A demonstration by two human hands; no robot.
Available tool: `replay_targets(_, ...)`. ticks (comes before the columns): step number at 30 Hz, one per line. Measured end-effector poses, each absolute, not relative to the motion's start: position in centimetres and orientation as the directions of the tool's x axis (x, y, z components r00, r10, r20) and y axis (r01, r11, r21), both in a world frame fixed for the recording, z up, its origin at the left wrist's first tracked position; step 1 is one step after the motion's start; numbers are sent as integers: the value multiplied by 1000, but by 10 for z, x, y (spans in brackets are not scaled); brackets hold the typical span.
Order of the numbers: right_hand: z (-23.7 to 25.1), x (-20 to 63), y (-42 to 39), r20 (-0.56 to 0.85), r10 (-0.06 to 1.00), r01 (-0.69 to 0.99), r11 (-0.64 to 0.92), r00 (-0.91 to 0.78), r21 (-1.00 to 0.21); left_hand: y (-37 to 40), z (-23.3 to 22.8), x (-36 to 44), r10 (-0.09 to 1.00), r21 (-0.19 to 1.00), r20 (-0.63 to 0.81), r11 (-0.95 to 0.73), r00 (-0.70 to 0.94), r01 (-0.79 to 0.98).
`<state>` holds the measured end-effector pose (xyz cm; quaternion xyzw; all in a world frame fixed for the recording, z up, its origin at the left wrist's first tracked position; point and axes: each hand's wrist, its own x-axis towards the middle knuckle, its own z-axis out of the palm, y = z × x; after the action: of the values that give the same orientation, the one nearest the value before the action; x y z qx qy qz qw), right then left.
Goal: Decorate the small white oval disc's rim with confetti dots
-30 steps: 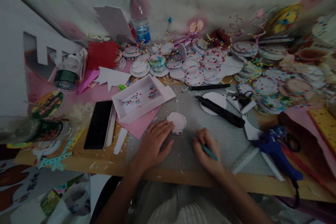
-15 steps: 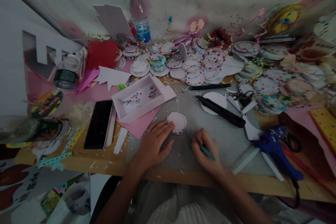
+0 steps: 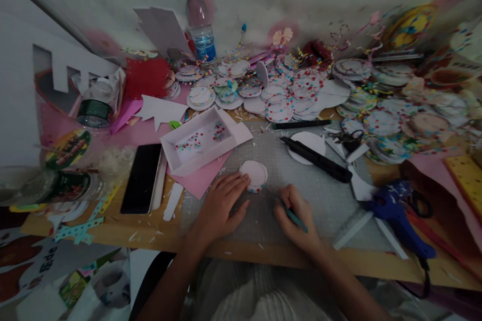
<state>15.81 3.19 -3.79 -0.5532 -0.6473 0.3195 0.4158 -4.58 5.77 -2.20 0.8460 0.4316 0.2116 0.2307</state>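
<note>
Head view: two hands at a round paper disc on the grey mat.
Left hand (image 3: pixel 218 208) flat, unclenched, fingertips touching disc (image 3: pixel 254 174); right hand (image 3: pixel 295 215) grasping teal pen (image 3: pixel 295 219), shifted slightly left since earlier; disc unmoved.

Dim, murky indoor light; soft blur and stretched, warped edges.

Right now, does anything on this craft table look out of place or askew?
One white paper disc stands on edge among the flat stacks of dotted discs at the back. Confetti bits are scattered near the clear water bottle. The left hand touches a pink-topped disc; the right hand grips a teal tool.
</note>
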Motion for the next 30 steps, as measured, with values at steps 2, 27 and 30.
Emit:
replay_targets(2,-38,158,32,188,982,455,181,-31,-872,58,-22,-46,828,570,161,-523,538,634)
replay_targets(27,-44,159,33,219,973,435,227,-69,-871,57,-24,-47,815,555,204,-553,543,622)
replay_targets(30,-43,159,32,231,970,434,243,-80,-868,56,-25,-47,814,553,209,-555,541,622)
